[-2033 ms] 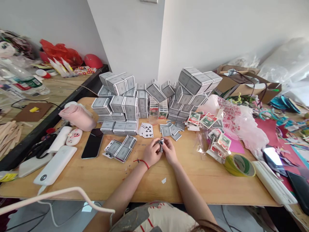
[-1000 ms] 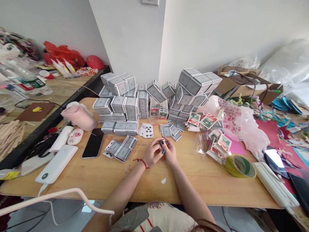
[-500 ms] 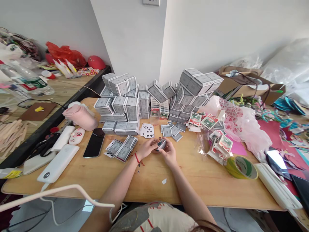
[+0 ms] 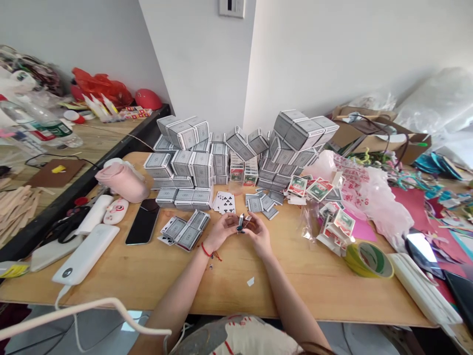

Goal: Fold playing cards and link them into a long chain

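Note:
My left hand and my right hand meet over the middle of the table, fingers closed on playing cards that seem bent; the fingers cover most of them. Just beyond lie face-up playing cards showing clubs and a scatter of grey-backed cards. Left of my left hand rests a low group of grey-backed card pieces. Behind, folded-card blocks stand in a left stack and a right stack. Between the stacks sit boxed card decks.
Torn card boxes, yellow tape and a pink-printed plastic bag lie to the right. A phone, a white power bank and a pink roll are on the left. A white cable crosses the front left.
Both hands have turned the cards between them, so a narrow upright edge now shows above the fingers. The hands stay in nearly the same place; the view has tilted slightly.

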A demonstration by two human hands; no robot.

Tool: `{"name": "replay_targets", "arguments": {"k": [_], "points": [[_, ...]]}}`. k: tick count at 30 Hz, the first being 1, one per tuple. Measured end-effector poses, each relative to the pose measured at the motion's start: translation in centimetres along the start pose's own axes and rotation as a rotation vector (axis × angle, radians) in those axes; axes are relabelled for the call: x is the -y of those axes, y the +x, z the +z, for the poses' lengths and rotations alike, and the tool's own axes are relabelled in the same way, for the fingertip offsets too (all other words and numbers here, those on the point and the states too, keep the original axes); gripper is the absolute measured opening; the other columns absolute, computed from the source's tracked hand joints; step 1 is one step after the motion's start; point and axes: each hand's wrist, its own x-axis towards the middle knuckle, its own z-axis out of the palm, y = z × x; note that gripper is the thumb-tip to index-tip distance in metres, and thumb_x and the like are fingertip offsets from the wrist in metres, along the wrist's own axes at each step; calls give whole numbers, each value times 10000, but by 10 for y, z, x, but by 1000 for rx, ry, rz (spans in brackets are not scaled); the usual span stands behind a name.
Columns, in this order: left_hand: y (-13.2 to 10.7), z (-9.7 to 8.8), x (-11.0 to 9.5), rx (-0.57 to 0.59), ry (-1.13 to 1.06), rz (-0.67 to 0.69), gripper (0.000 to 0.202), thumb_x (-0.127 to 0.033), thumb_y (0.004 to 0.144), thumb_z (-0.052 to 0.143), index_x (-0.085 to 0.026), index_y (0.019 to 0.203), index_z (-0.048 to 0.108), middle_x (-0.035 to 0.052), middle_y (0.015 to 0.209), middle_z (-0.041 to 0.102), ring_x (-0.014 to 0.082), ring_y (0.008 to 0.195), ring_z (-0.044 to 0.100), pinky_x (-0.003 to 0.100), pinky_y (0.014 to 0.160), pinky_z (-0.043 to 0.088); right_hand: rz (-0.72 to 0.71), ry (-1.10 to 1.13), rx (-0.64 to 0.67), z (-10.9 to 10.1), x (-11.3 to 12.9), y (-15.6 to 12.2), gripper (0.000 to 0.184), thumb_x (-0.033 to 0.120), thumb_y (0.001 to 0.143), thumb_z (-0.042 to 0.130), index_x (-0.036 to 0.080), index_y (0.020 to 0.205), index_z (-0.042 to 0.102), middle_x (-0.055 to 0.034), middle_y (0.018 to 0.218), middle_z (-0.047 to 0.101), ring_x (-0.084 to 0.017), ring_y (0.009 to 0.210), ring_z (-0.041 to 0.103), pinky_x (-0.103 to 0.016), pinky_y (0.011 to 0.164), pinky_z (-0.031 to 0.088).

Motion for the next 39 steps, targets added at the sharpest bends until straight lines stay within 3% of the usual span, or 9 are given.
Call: {"name": "replay_targets", "arguments": {"k": [5,9,18,24,29,35,39], "points": [[0,5,4,-35,57,57,429,-178,599,717,-162,968,498,97,1065,585,199,979,564,373,878,431,37,58,-13,-4,8,-2,497,284,671,671,213,1137,515,-73,1082,597,-216,999,560,-392,900,419],[0,9,11,-46,133,99,571,-160,581,724,-166,1096,476,127,1154,544,227,1046,534,406,905,434,17,74,-9,-7,7,-3,495,286,676,667,215,1142,517,-82,1130,574,-224,1044,531,-388,905,411],[-4,12,14,23,374,176,577,-211,662,655,-165,1198,447,122,1242,493,239,1125,479,433,977,371,10,46,63,-8,11,-3,519,345,638,679,227,1125,546,-88,1180,557,-270,1060,526,-416,862,437],[-7,13,10,-118,699,318,526,-219,685,632,-198,1183,466,97,1209,520,236,1114,479,439,965,363,39,57,87,-9,9,-2,524,311,644,658,225,1149,543,-69,1235,515,-275,1137,464,-425,936,381],[-9,14,10,-183,897,398,504,-189,687,615,-215,1170,474,86,1170,538,230,1093,483,422,941,373,121,-61,43,-10,1,1,378,370,723,570,214,1065,607,-41,1102,612,-244,1049,535,-394,905,404],[-8,14,12,-216,978,443,521,-146,683,591,-217,1181,453,75,1177,529,220,1108,463,414,952,360,151,-222,44,-8,6,3,374,464,735,525,152,855,692,-29,791,681,-212,794,612,-308,701,479],[-9,14,10,-218,1014,466,514,-129,670,591,-221,1161,468,71,1163,537,227,1099,465,422,950,361,141,-249,34,-9,10,3,323,439,714,565,164,810,705,-33,786,688,-203,765,614,-315,711,473]]}}
